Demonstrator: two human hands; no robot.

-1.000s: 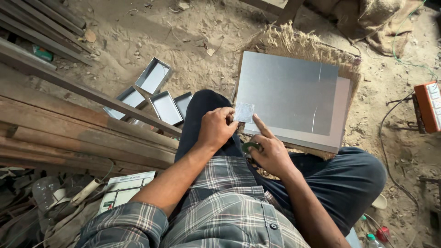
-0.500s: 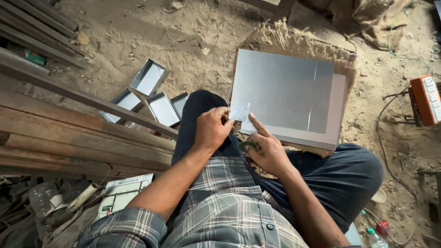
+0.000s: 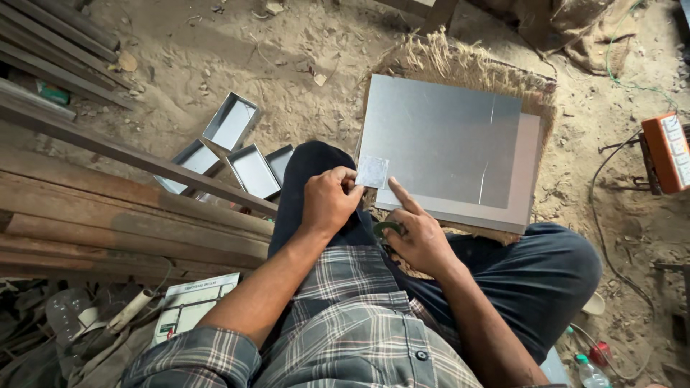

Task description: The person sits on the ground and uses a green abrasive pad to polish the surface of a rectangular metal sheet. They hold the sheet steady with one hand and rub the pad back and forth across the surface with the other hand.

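— What am I looking at on the head camera?

— I'm watching the left hand [image 3: 329,202] pinching a small metal square [image 3: 373,172] by its left edge, fingers closed tight on it. It's sitting just over the near left corner of the big metal sheet [image 3: 438,140], above the raised knee [image 3: 310,172].

— And the right hand [image 3: 417,237]?

— It's curling around something dark green [image 3: 388,228] that I can't make out, with the forefinger [image 3: 404,197] pointing out onto the sheet's edge, just below the square.

— How is that square going to handle?

— I'm judging it light, thin and stiff, probably sharp at the rim and a bit slick. I'd be gripping it by two opposite edges, not the corners.

— Anything changing since half a second ago?

— Hardly; both hands are keeping their grip, and the view is only drifting slightly. The folded metal trays [image 3: 251,171] are lying by the wooden planks [image 3: 108,208] as before
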